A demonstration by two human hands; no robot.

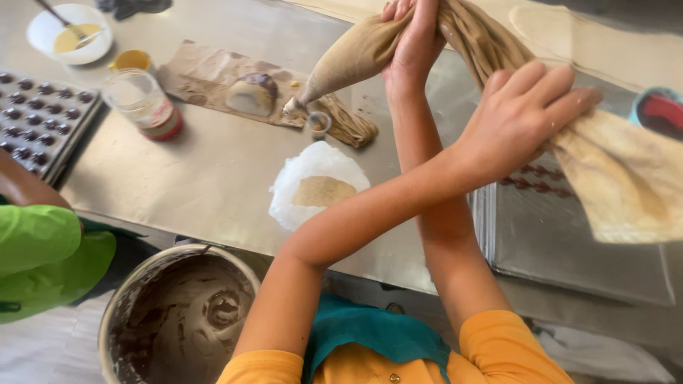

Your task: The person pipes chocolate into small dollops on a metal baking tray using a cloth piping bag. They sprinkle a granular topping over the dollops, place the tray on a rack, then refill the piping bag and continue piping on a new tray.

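While the right hand [413,50] clamped its fingers round the piping bag [356,53], held above the table [213,178], the left hand [526,117] lay with fingers together on the bag's twisted tail. Whether it gripped was unclear. With the arms crossed, that twist could have slackened and let filling squeeze out backward.

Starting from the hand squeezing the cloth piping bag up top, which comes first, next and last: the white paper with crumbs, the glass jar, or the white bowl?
From the right hand:
1. White paper with crumbs, below the nozzle, mid-table.
2. Glass jar, further left.
3. White bowl, far top-left corner.
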